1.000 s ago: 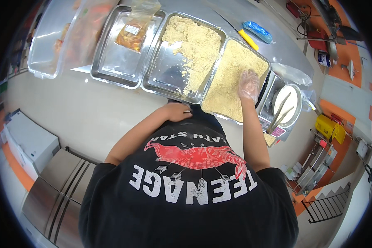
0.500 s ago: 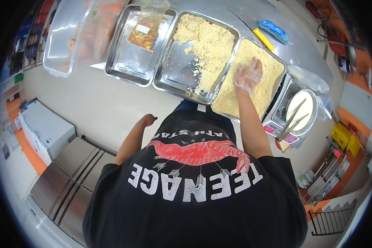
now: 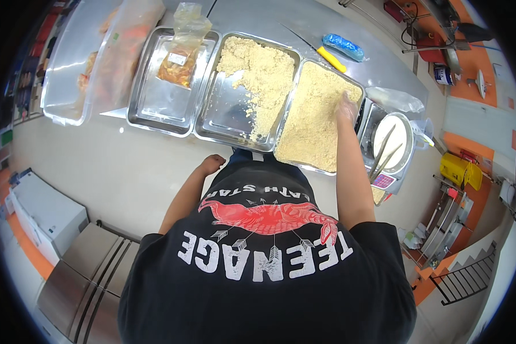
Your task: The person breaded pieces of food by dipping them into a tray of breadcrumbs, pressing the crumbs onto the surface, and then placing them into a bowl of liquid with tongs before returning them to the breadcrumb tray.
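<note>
My right hand [image 3: 346, 108], in a clear plastic glove, is at the right edge of a metal tray [image 3: 277, 150] filled with fine yellow crumbs [image 3: 312, 117]. Its fingers look stretched out, seen from the side and partly blurred, with no object visible in them. Left of this tray, a second metal tray [image 3: 226, 117] holds coarser, clumped crumbs [image 3: 258, 60] along its far and right parts. My bare left hand [image 3: 214, 164] hangs beside my waist, away from the trays. Its fingers are loosely curled, with nothing visible in them.
A third tray [image 3: 155, 106] holds a bag of orange-brown food [image 3: 178, 66]. Left stands a clear plastic tub [image 3: 69, 74]. A yellow-handled knife [image 3: 331, 58] and blue roll [image 3: 344, 47] lie behind. At right, a bowl of white liquid [image 3: 397, 140] with tongs [image 3: 382, 152] sits on a scale [image 3: 384, 181].
My right hand has shifted from the middle of the fine crumbs to the tray's right edge and turned side-on. My left hand stays low; the whole view has shifted slightly.
</note>
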### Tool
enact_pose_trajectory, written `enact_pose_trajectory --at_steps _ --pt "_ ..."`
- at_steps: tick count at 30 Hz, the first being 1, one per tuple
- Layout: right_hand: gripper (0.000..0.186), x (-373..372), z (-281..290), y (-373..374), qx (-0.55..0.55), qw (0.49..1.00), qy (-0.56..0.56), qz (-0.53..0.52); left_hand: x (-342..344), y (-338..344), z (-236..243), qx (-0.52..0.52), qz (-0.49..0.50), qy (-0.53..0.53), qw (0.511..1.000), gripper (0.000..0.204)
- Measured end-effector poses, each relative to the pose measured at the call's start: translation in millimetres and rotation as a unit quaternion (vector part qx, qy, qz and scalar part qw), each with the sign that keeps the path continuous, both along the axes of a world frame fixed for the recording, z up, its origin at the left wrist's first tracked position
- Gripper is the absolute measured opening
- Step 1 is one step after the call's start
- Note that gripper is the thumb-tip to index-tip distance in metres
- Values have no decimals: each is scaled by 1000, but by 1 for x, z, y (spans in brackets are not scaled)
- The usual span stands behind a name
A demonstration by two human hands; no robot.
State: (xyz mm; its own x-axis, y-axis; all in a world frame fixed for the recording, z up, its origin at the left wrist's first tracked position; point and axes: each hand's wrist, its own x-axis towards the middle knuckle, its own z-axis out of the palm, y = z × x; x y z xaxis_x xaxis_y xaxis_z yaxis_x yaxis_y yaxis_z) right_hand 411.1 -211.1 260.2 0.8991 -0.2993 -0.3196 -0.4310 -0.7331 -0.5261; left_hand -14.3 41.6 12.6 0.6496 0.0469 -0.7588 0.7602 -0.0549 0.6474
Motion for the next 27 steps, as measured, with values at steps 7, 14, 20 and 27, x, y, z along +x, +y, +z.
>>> enact_pose_trajectory --at_steps 7,14,20,27 --pt "53 39 -35 -20 138 977 143 -71 -14 19 -15 46 -33 31 998 36" --pt "57 44 -30 -27 338 916 217 2 -83 56 -35 150 -261 20 954 27" --pt "53 66 -54 -51 241 893 247 289 -74 51 -19 107 -188 76 973 30" --pt "46 75 -14 -39 61 795 261 544 -33 28 3 72 -20 67 995 35"
